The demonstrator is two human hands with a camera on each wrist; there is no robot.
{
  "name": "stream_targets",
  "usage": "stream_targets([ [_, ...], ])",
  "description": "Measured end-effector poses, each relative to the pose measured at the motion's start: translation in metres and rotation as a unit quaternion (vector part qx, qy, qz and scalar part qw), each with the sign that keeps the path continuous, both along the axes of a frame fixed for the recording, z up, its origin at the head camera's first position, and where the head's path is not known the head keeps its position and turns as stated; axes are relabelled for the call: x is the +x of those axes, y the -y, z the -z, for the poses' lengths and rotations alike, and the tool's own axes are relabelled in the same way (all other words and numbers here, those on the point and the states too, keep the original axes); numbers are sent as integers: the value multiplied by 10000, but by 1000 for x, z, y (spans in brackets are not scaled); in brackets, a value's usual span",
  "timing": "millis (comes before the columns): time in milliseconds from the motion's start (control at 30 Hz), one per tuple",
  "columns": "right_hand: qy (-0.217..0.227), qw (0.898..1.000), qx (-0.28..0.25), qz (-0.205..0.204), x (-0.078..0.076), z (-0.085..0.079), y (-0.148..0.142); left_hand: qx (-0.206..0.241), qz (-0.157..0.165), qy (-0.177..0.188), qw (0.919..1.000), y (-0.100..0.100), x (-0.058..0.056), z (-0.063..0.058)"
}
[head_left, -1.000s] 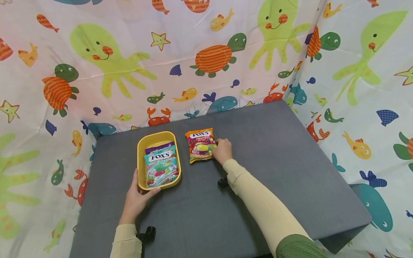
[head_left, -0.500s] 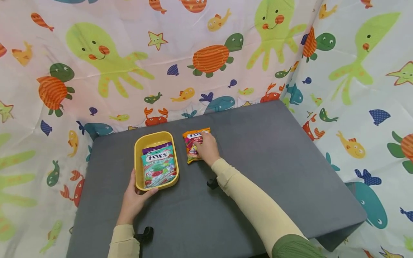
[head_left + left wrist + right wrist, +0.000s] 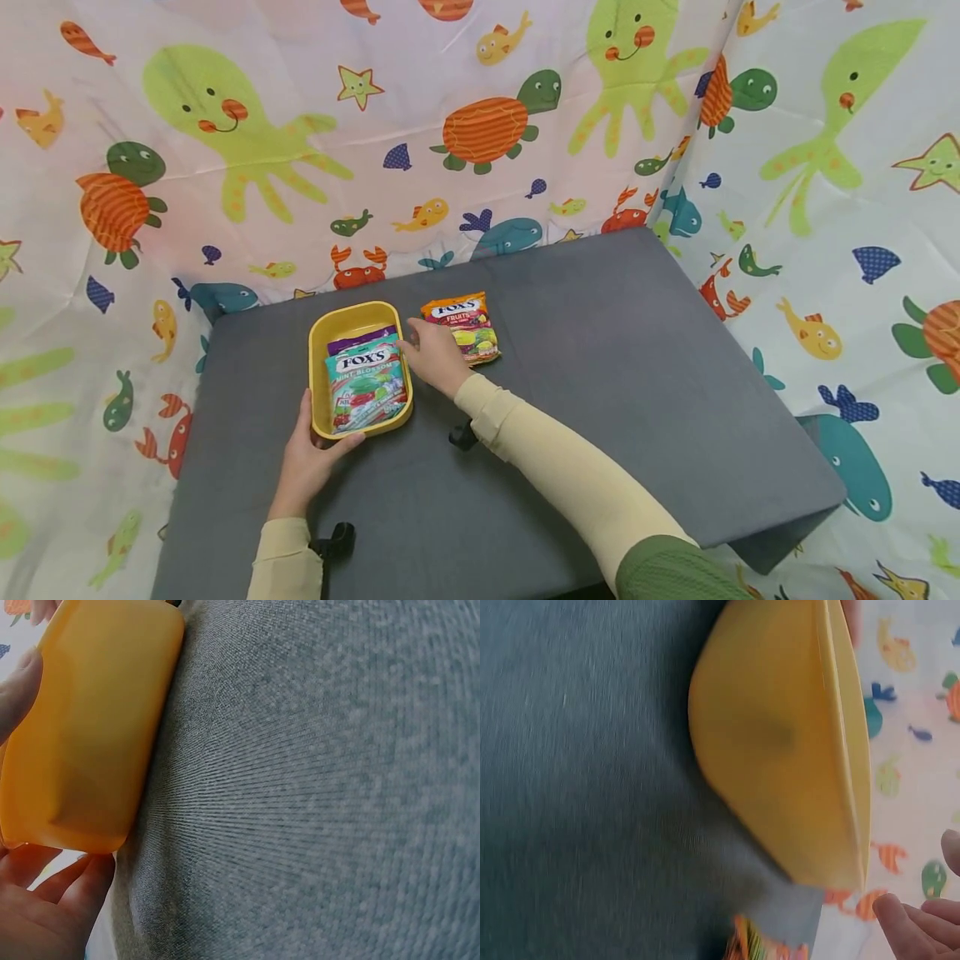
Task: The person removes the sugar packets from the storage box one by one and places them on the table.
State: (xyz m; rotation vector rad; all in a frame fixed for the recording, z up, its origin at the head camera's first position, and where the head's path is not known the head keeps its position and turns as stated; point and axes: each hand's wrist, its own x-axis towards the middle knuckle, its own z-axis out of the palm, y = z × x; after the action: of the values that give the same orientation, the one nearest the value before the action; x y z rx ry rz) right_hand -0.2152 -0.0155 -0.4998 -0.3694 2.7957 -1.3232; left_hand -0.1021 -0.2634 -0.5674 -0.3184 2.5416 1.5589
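A yellow plastic container (image 3: 316, 367) stands on the table. Inside lies a teal Fox's Mint Blossom candy bag (image 3: 366, 387), partly covering a purple bag (image 3: 352, 342). My left hand (image 3: 306, 467) holds the container's near-left corner, thumb along the front and fingers at the left side; the left wrist view shows fingers against its yellow wall (image 3: 97, 727). Just over the right rim, my right hand (image 3: 437, 358) hovers with loosely bent fingers and nothing in it. Right of the container lies an orange Fox's Fruits candy bag (image 3: 474, 333), its left part hidden by that hand.
Dark grey cloth covers the table (image 3: 585, 350), whose far edge meets a hanging curtain (image 3: 300, 167) printed with sea animals. The same curtain continues along the left and right sides.
My right hand has moved left, from the orange candy bag's right edge across it to the container's right rim. The bag stays on the table. My left hand keeps its hold.
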Motion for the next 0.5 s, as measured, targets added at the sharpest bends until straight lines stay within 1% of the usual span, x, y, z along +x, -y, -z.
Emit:
stream_targets([
  [200, 267, 9974, 206, -638, 13, -5, 23, -44, -8, -41, 10000, 2, 0, 2],
  [333, 624, 9936, 415, -849, 20, -9, 36, -71, 30, -116, 9999, 2, -1, 4],
  [400, 774, 9908, 613, -927, 24, -10, 43, -70, 39, -138, 9999, 2, -1, 6],
  [467, 817, 9873, 928, -1001, 26, -10, 49, -77, 26, -135, 9999, 2, -1, 6],
  [500, 772, 9856, 1087, -1043, 27, -10, 53, -79, 20, -137, 9999, 2, -1, 6],
])
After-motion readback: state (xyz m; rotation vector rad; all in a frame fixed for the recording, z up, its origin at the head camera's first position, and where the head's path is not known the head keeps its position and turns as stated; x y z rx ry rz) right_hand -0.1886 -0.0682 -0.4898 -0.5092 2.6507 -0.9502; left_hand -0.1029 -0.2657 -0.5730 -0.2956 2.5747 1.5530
